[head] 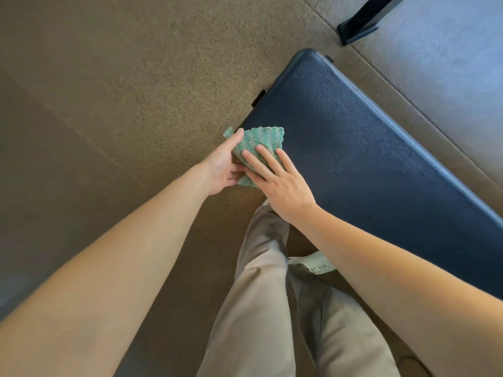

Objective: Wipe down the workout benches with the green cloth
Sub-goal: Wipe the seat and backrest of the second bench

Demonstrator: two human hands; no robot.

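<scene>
A folded green cloth sits at the near left edge of a dark blue padded workout bench. My left hand holds the cloth from the left side, thumb on top and fingers underneath. My right hand lies flat on the cloth with straight fingers pressing it from above. The bench pad runs from the upper middle of the view down to the right edge. Part of the cloth is hidden under both hands.
Speckled brown rubber floor surrounds the bench. A black metal foot of other equipment stands at the top right. My legs in beige trousers and a white shoe are beside and under the bench's near edge.
</scene>
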